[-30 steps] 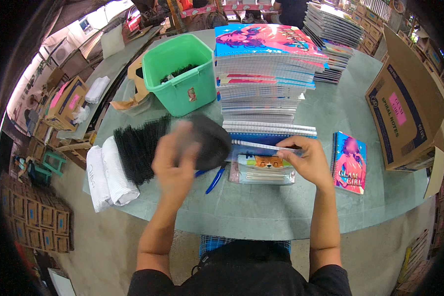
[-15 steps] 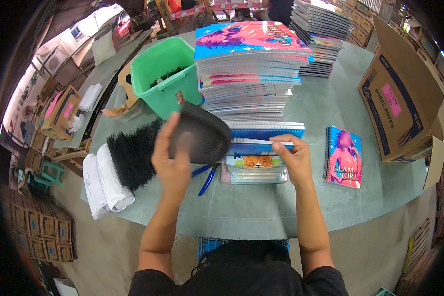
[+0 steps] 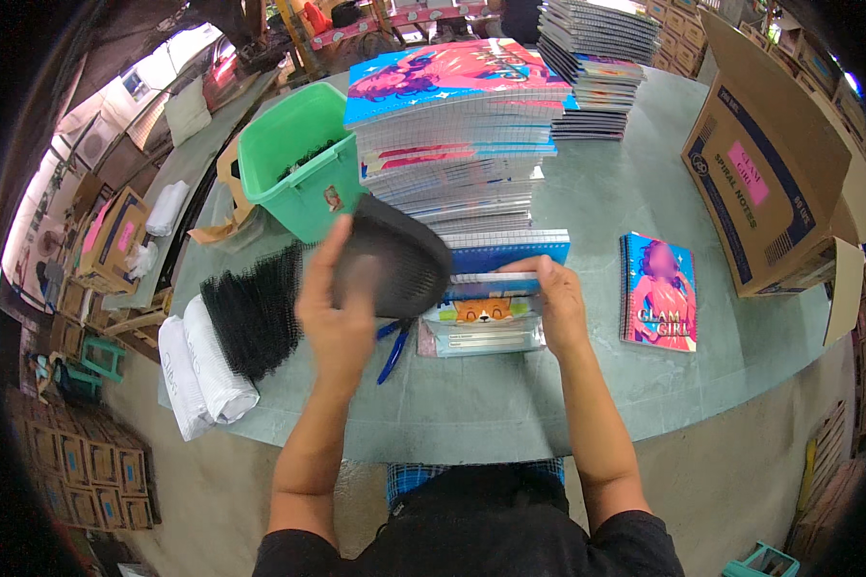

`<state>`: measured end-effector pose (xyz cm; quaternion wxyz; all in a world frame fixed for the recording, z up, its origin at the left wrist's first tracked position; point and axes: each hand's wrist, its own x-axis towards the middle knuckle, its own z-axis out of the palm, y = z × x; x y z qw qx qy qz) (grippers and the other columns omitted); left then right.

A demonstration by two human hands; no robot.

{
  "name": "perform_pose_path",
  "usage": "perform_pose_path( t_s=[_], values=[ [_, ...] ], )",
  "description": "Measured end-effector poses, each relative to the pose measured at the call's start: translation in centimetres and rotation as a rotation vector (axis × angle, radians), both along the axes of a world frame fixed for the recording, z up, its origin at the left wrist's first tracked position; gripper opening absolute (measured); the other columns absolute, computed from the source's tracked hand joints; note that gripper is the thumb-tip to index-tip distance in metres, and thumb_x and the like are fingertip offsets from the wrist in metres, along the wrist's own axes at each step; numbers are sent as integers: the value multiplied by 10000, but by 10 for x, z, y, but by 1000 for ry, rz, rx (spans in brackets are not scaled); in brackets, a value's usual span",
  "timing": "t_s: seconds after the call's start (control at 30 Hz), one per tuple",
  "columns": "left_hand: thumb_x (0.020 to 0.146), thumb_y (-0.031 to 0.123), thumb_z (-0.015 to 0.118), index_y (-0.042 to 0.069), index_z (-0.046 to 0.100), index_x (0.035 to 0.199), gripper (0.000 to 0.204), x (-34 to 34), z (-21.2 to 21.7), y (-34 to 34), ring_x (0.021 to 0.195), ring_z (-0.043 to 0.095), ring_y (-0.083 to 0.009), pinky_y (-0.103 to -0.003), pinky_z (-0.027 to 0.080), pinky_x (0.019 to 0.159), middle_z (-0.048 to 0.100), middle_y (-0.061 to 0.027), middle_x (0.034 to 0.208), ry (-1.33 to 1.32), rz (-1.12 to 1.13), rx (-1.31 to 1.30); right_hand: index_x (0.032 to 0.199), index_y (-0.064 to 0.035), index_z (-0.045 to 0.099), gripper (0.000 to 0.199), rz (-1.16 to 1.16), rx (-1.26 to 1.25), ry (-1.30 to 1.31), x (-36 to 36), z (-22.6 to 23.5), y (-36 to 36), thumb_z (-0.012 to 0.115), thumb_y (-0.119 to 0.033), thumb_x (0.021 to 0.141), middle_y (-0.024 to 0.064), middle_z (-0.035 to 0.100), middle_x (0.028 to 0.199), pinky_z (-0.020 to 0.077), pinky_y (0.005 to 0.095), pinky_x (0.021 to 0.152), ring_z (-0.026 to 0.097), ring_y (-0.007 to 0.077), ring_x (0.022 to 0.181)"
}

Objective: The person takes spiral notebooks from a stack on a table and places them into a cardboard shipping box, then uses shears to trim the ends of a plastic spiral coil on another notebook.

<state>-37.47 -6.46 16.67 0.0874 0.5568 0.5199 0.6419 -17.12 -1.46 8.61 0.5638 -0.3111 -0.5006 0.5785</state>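
My left hand [image 3: 335, 313], blurred by motion, is closed on a dark grey, rounded, shell-like object [image 3: 394, 258] whose kind I cannot make out. My right hand [image 3: 560, 303] pinches the right end of a thin blue notebook [image 3: 496, 282], thumb on top. The dark object hides the notebook's left end. Behind it lies another blue-covered notebook [image 3: 510, 252] at the foot of a tall notebook stack [image 3: 452, 125]. Below the hands sits a plastic-wrapped pack with a cartoon fox [image 3: 481, 337]. Blue-handled pliers [image 3: 392, 354] rest beside it.
Left are a green bin [image 3: 293, 168] with black bits inside, black spiral coils [image 3: 253, 313] and white rolled bags [image 3: 207, 370]. Right are a single pink-and-blue spiral notebook [image 3: 658, 291] and an open cardboard box [image 3: 755, 183]. More notebooks [image 3: 597, 72] are stacked at the back.
The view has shifted, so the table's things sit a little further left. My right hand has moved slightly left and up with the notebook's end. My left hand keeps its grip.
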Motion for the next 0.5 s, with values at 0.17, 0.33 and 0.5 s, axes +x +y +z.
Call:
perform_pose_path(
  t_s=[0.17,0.33,0.5],
  values=[
    [795,68,618,54,604,1116,321,-3,-10,-4,894,590,-196,-295,440,818,623,-112,1027,341,-212,-126,885,73,620,592,14,-41,13,3,5,-2,336,-445,928,161,642,891,441,328,815,604,212,833],
    [768,51,626,58,612,1095,327,9,-27,-7,928,592,-214,-309,431,855,633,-97,1009,405,-395,-233,911,61,624,618,-24,-93,-37,2,1,0,330,-483,926,143,640,892,438,313,804,596,196,821],
    [765,47,623,77,607,1110,346,19,-13,-3,911,591,-226,-307,437,845,627,-110,1017,118,-251,-155,945,54,624,630,-25,-81,-75,3,0,0,348,-511,916,121,638,890,427,292,790,587,181,805]
  ],
)
